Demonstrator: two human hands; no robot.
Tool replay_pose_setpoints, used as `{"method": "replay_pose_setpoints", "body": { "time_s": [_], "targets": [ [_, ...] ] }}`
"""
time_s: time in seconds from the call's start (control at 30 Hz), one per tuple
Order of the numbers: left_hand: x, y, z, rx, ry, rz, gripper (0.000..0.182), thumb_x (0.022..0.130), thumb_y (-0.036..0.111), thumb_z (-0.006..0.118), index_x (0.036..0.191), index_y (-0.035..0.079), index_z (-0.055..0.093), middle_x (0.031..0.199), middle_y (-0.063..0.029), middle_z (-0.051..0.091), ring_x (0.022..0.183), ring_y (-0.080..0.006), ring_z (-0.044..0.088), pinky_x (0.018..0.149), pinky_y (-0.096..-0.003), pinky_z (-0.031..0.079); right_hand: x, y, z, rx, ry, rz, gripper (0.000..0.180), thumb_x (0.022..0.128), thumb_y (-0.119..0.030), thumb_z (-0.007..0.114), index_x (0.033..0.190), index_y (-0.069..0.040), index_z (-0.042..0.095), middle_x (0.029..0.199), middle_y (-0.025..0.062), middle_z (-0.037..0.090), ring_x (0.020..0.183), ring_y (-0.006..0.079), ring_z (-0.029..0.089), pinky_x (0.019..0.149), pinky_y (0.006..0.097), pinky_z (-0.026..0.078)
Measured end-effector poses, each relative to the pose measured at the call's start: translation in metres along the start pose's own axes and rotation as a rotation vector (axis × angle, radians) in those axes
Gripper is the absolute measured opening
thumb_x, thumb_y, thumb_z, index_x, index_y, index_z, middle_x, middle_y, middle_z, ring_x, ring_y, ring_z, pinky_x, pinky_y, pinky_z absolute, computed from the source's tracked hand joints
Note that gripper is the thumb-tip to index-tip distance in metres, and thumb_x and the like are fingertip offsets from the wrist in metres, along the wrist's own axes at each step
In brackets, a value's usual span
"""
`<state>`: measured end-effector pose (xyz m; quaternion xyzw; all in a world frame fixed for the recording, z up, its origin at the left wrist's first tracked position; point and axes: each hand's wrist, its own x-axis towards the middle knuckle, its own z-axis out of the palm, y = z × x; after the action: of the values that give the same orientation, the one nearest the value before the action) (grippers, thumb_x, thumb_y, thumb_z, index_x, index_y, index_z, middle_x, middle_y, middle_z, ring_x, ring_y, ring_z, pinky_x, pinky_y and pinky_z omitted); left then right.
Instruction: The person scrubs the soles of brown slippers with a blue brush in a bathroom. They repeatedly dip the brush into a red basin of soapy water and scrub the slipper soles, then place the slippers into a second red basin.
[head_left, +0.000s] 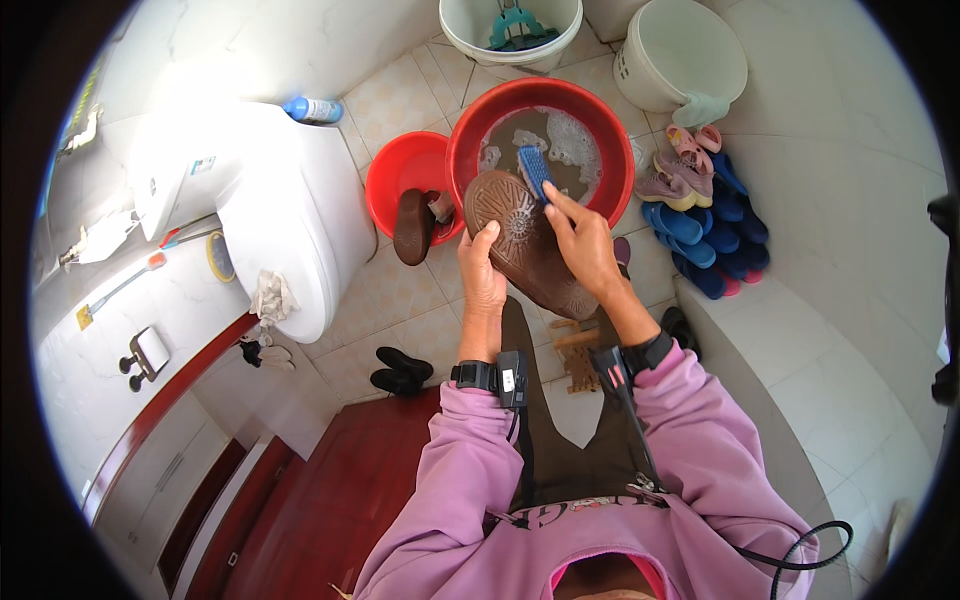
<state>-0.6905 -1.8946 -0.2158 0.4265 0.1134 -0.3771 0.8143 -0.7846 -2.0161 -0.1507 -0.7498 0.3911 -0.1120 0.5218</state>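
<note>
My left hand (482, 271) grips a brown shoe (525, 247) by its side, its patterned sole facing up. In my right hand (583, 234) is a blue scrubbing brush (533, 166), its bristles up and its tip over the water, beside the sole's front edge. Both hands are at the near rim of a large red basin (621, 161) of cloudy, sudsy water. To its left stands a smaller red basin (390, 161), with another brown shoe (413, 229) leaning on its rim and a partly hidden item inside.
Several slippers and shoes (686, 217) are stacked at the right wall. Two white buckets (459, 34) (637, 71) stand beyond the large basin, one holding a teal mop part (517, 28). A white toilet (300, 225) is at left; black shoes (401, 370) lie on the tiles.
</note>
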Motion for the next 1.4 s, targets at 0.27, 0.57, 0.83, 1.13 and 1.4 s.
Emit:
{"method": "replay_pose_setpoints", "body": {
  "time_s": [0.27, 0.57, 0.83, 1.13, 1.4],
  "targets": [
    [-0.008, 0.026, 0.014, 0.205, 0.024, 0.063, 0.047, 0.084, 0.003, 0.067, 0.128, -0.004, 0.054, 0.119, -0.0076, 0.063, 0.107, -0.0158, 0.060, 0.099, -0.0323, 0.045, -0.021, -0.011, -0.006, 0.066, -0.177, 0.138, 0.036, 0.097, -0.012, 0.060, 0.132, -0.007, 0.061, 0.114, 0.0139, 0.070, 0.100, 0.0189, 0.066, 0.088, 0.0310, 0.050],
    [-0.060, 0.065, 0.052, 0.784, -0.076, 0.443, 0.041, 0.076, 0.002, 0.075, 0.116, 0.004, 0.063, 0.109, -0.0050, 0.063, 0.102, -0.0190, 0.056, 0.093, -0.0334, 0.045, -0.010, -0.050, -0.025, 0.475, -0.056, 0.183, 0.051, 0.099, -0.028, 0.060, 0.144, -0.005, 0.049, 0.086, -0.0025, 0.062, 0.068, 0.0026, 0.047, 0.058, 0.0186, 0.038],
    [-0.116, 0.123, 0.090, 1.398, -0.159, 0.927, 0.053, 0.063, -0.001, 0.077, 0.114, 0.010, 0.069, 0.111, -0.0049, 0.064, 0.102, -0.0281, 0.057, 0.092, -0.0385, 0.046, -0.018, -0.150, -0.072, 0.473, -0.360, 0.307, 0.070, 0.094, -0.034, 0.064, 0.149, 0.000, 0.037, 0.110, 0.0082, 0.063, 0.095, 0.0134, 0.059, 0.081, 0.0279, 0.049],
    [-0.147, 0.157, 0.083, 1.383, -0.026, 0.884, 0.072, 0.070, -0.001, 0.071, 0.139, 0.010, 0.052, 0.134, -0.0106, 0.053, 0.126, -0.0297, 0.048, 0.107, -0.0415, 0.038, -0.029, -0.156, -0.072, 0.502, -0.364, 0.197, 0.078, 0.086, -0.017, 0.062, 0.153, -0.002, 0.027, 0.123, 0.0132, 0.059, 0.104, 0.0191, 0.060, 0.089, 0.0317, 0.050],
    [-0.155, 0.134, 0.092, -0.059, -0.142, -0.428, 0.070, 0.088, 0.046, 0.072, 0.137, 0.004, 0.047, 0.135, -0.0167, 0.051, 0.116, -0.0363, 0.056, 0.097, -0.0574, 0.046, -0.039, -0.167, -0.081, 0.067, -0.198, -0.130, 0.084, 0.079, -0.019, 0.065, 0.153, -0.006, 0.027, 0.125, 0.0266, 0.060, 0.115, 0.0365, 0.061, 0.098, 0.0393, 0.046]
  ]
}}
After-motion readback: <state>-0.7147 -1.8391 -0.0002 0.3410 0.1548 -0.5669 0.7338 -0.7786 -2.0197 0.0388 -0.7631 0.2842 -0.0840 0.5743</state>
